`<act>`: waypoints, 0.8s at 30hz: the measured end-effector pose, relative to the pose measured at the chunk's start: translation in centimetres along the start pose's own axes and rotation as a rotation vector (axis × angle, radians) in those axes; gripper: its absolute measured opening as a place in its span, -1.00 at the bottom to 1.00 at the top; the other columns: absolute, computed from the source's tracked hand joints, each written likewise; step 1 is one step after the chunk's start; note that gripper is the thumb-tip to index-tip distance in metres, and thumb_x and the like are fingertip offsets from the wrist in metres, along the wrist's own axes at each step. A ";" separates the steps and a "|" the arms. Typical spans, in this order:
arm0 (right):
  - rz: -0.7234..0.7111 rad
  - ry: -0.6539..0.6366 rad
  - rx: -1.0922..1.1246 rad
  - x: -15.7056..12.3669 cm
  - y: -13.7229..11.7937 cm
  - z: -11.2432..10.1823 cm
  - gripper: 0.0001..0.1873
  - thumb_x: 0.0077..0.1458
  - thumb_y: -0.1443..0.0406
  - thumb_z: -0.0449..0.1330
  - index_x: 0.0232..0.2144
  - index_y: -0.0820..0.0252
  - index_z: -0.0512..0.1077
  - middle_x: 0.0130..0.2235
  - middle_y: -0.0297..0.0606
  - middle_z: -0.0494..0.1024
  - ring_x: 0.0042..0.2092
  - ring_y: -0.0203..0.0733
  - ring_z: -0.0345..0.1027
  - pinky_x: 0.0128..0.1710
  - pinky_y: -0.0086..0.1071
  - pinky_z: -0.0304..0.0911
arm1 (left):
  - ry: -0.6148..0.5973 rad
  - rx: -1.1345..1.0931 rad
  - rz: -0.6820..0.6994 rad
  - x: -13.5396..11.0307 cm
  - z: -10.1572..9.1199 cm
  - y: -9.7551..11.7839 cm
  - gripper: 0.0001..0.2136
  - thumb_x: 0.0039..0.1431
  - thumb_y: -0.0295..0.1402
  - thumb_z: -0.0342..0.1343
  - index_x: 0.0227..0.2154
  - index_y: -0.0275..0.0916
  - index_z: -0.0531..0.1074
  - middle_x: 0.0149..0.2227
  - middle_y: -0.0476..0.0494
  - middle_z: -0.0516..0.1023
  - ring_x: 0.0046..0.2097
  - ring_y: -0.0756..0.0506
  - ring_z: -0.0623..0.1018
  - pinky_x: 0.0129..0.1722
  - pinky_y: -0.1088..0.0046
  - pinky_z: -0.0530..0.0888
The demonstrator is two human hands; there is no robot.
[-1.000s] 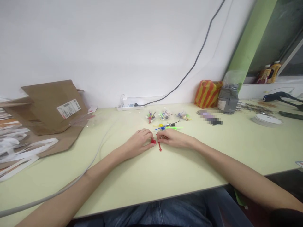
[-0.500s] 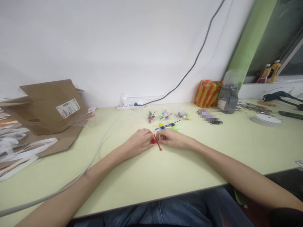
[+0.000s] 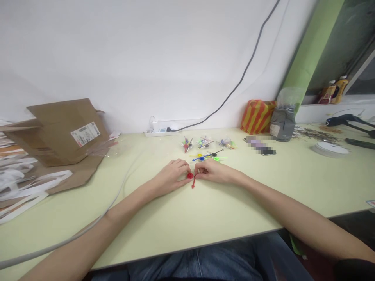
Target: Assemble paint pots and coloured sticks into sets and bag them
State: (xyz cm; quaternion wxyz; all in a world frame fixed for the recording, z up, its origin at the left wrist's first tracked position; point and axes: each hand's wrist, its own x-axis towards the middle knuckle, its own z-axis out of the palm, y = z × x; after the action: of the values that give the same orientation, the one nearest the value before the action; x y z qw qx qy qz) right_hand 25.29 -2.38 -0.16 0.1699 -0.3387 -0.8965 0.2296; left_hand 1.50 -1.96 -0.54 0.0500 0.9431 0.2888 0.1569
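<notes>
Between thumb and fingers, my left hand (image 3: 175, 175) pinches a small red round disc (image 3: 190, 176) low over the table. Just right of it, my right hand (image 3: 208, 171) is closed on a thin red arrow-shaped pointer (image 3: 193, 183), whose arrow tip points toward me. Part of the pointer is hidden by the fingertips. Beyond my hands lie a blue arrow spinner (image 3: 201, 158), a black one (image 3: 214, 155), a bright green one (image 3: 216, 159) and a yellow one (image 3: 199, 155), close together. Farther back are clear bags of coloured spinners (image 3: 186, 144).
A cardboard box (image 3: 64, 132) and white strips (image 3: 38, 187) lie left. A white power strip (image 3: 161, 133) sits against the wall. On the right are a phone (image 3: 268, 150), a striped bag (image 3: 258, 117), a grey bag (image 3: 283, 123) and a white spool (image 3: 331, 149). A grey cable (image 3: 96, 219) crosses my left forearm.
The red pointer has turned in my right hand: its tip has swung left, and its upper end no longer shows above the fingers. My left hand keeps the red disc in place.
</notes>
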 end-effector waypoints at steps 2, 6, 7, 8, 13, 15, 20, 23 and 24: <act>0.008 0.019 -0.005 0.1 0.3 -0.1 -0.89 0.24 0.31 0.16 -0.29 0.22 0.47 -0.44 -0.38 0.41 -0.42 -0.31 0.22 -0.40 -0.45 0.04 | -0.006 0.009 -0.004 0.0 0.0 0.1 -0.85 0.31 -0.22 0.10 -0.18 -0.13 0.47 -0.10 -0.14 0.50 0.00 -0.18 0.47 0.05 0.21 0.36; 0.022 0.288 -0.104 0.4 2.0 -0.6 -0.84 0.27 0.36 0.11 -0.16 0.22 0.48 -0.21 -0.18 0.51 -0.16 -0.17 0.35 -0.14 -0.36 0.19 | -0.001 0.008 0.004 0.1 -0.1 0.2 -0.84 0.32 -0.19 0.08 -0.21 -0.14 0.46 -0.10 -0.15 0.50 -0.01 -0.17 0.47 0.04 0.22 0.37; 0.022 0.354 -0.143 0.5 2.6 -0.7 -0.81 0.27 0.38 0.11 -0.12 0.22 0.49 -0.13 -0.13 0.51 -0.07 -0.13 0.34 -0.05 -0.31 0.19 | 0.002 0.005 0.005 0.1 -0.1 0.2 -0.84 0.33 -0.19 0.07 -0.21 -0.14 0.46 -0.09 -0.15 0.50 -0.01 -0.17 0.48 0.04 0.22 0.37; 0.021 0.397 -0.176 0.7 3.1 -0.8 -0.80 0.26 0.40 0.11 -0.11 0.22 0.49 -0.09 -0.09 0.50 -0.01 -0.09 0.32 0.01 -0.26 0.17 | 0.005 0.002 0.005 0.1 -0.1 0.2 -0.84 0.33 -0.19 0.07 -0.21 -0.14 0.46 -0.09 -0.15 0.51 -0.02 -0.17 0.48 0.04 0.22 0.37; -0.023 0.346 -0.179 0.9 3.7 -0.7 -0.82 0.24 0.43 0.12 -0.25 0.23 0.53 -0.23 -0.15 0.49 -0.13 -0.12 0.33 -0.07 -0.30 0.20 | 0.008 -0.003 0.002 0.1 0.1 0.0 -0.84 0.33 -0.19 0.07 -0.21 -0.13 0.46 -0.10 -0.15 0.51 -0.02 -0.17 0.48 0.05 0.22 0.38; -0.072 0.254 -0.135 0.9 3.0 -0.3 -0.84 0.24 0.42 0.14 -0.26 0.22 0.53 -0.27 -0.20 0.49 -0.19 -0.16 0.33 -0.11 -0.33 0.20 | 0.012 -0.005 0.008 0.0 0.2 -0.1 -0.84 0.33 -0.20 0.07 -0.19 -0.13 0.46 -0.11 -0.15 0.50 -0.02 -0.17 0.48 0.05 0.22 0.38; -0.121 0.116 -0.067 0.6 1.0 0.1 -0.90 0.24 0.38 0.18 -0.25 0.22 0.52 -0.22 -0.19 0.51 -0.17 -0.17 0.36 -0.11 -0.33 0.20 | -0.011 0.009 0.018 -0.1 0.2 -0.2 -0.82 0.35 -0.19 0.05 -0.13 -0.11 0.46 -0.11 -0.16 0.49 -0.02 -0.18 0.48 0.06 0.21 0.37; -0.115 0.098 -0.057 0.4 0.5 0.0 -0.90 0.24 0.37 0.19 -0.27 0.21 0.52 -0.24 -0.21 0.50 -0.19 -0.18 0.36 -0.13 -0.33 0.21 | -0.014 0.010 0.022 -0.1 0.2 -0.2 -0.82 0.35 -0.18 0.05 -0.12 -0.11 0.46 -0.09 -0.15 0.49 -0.01 -0.18 0.47 0.07 0.21 0.37; -0.112 0.096 -0.054 0.4 0.5 -0.1 -0.91 0.24 0.36 0.20 -0.27 0.21 0.53 -0.24 -0.21 0.50 -0.20 -0.19 0.36 -0.13 -0.34 0.21 | -0.014 0.009 0.023 -0.1 0.3 -0.3 -0.82 0.35 -0.18 0.05 -0.12 -0.11 0.46 -0.09 -0.15 0.49 -0.01 -0.18 0.47 0.07 0.21 0.36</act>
State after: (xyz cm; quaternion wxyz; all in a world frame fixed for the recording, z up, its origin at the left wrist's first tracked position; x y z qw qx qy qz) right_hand 25.28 -1.77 -0.25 0.2161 -0.3031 -0.9107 0.1791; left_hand 1.41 -1.77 -0.86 0.0461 0.9476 0.2785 0.1496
